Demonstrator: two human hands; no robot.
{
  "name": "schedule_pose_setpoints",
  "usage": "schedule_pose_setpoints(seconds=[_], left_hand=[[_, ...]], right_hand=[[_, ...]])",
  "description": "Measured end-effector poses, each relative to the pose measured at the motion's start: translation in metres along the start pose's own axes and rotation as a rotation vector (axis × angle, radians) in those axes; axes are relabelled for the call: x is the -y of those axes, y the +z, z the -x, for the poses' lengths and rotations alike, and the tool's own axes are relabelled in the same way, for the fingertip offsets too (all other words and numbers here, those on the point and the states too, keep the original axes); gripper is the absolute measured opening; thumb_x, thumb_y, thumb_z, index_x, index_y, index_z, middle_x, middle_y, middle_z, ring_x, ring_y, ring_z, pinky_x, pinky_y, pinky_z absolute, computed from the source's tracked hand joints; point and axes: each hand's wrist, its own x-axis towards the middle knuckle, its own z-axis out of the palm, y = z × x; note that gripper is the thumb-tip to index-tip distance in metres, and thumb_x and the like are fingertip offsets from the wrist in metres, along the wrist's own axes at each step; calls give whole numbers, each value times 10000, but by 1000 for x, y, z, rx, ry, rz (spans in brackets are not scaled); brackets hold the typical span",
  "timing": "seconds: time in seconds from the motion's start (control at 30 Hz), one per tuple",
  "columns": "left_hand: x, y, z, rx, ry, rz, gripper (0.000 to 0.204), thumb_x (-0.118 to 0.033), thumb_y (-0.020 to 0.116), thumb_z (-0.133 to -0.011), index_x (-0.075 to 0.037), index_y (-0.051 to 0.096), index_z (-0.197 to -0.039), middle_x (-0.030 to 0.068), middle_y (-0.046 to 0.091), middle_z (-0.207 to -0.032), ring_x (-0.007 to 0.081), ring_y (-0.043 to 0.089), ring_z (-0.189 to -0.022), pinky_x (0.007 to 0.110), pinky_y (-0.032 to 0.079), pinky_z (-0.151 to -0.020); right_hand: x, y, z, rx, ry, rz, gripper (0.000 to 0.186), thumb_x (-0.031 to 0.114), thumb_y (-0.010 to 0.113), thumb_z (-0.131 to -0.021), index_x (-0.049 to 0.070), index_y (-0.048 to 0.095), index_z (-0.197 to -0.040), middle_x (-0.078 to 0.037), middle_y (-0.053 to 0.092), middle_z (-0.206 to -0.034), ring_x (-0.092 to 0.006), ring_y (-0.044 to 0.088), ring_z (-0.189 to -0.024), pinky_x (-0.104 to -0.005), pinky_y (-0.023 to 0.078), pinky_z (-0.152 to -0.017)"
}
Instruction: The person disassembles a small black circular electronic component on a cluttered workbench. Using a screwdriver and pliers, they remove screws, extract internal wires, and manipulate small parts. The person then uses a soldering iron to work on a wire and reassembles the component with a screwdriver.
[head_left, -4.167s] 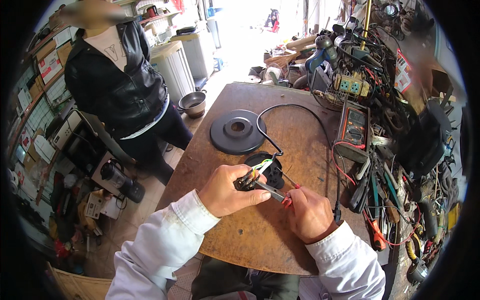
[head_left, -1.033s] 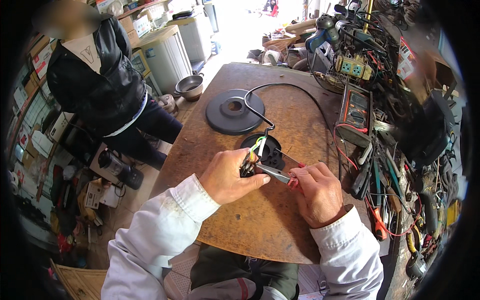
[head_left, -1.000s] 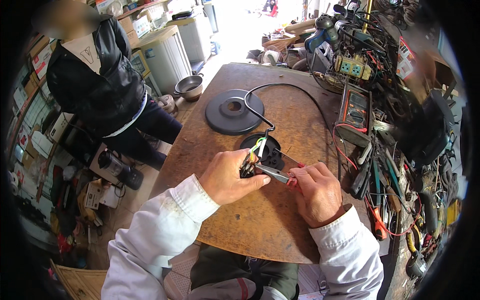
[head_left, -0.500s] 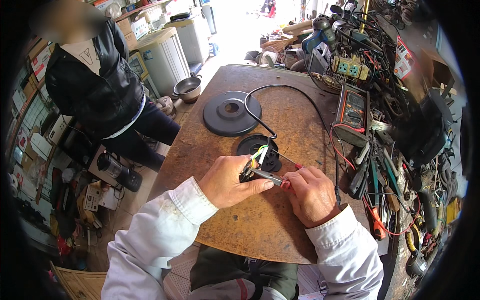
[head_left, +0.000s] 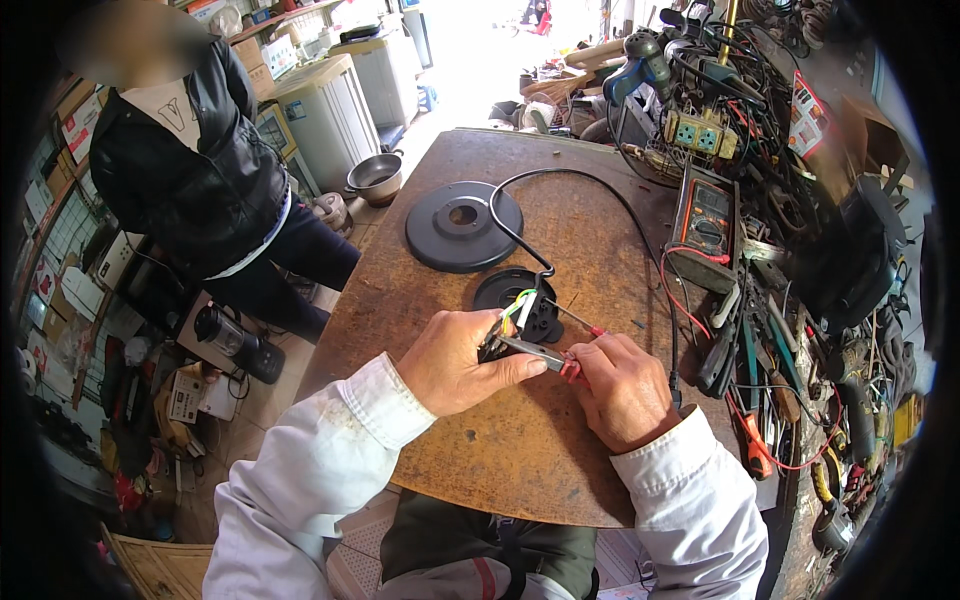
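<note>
Near the box (head_left: pixel 699 271) holding a multimeter (head_left: pixel 709 218), hands (head_left: pixel 455 362) (head_left: pixel 630 395) clamp wired part (head_left: pixel 490 349) and pliers (head_left: pixel 550 358)

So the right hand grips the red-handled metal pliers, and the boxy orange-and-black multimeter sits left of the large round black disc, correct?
No: the orange-and-black multimeter sits right of the large black disc, as the head view shows. The right hand does grip the red-handled pliers.

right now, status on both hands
Left fingers: small black wired part. Right fingers: red-handled metal pliers, nose at part. Small round black piece just beyond.
</note>
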Motion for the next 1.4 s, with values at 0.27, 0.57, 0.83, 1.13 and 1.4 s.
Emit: schedule_pose_setpoints(seconds=[0.27,0.57,0.83,1.13,1.4], left_hand=[[9,9,7,-96,50,58,375,-363,802,-859,-13,669,-849,79,603,-622,120,529,-559,321,439,-539],[8,6,0,-53,-58,255,367,-324,818,-844,-10,635,-795,-6,592,-644,57,499,-619,292,427,-556],[11,3,-3,-104,-56,-49,323,-225,812,-822,-13,614,-964,38,611,-764,83,549,-701,283,473,-640],[2,6,-1,-47,-15,-87,297,-172,785,-819,1,615,-989,93,665,-801,112,609,-728,314,503,-668],[5,7,-1,-41,105,-23,408,-317,794,-838,24,600,-949,174,663,-765,293,692,-706,385,510,-633]], right_hand=[[4,6,5,-15,-16,-2,204,57,647,-780,23,623,-980,-144,623,-824,-359,635,-794,-453,530,-678],[10,9,3,-77,62,-131,224,19,660,-770,17,638,-993,-161,642,-850,-380,635,-824,-462,528,-710],[1,-8,-1,-79,16,43,238,40,710,-747,35,675,-983,-136,683,-929,-339,636,-891,-430,527,-789],[3,-1,1,-35,16,38,244,50,710,-760,28,677,-1001,-122,680,-919,-325,632,-887,-408,530,-785],[3,-1,0,6,29,-1,282,38,718,-740,26,655,-1014,-152,663,-935,-385,635,-899,-456,526,-770]])
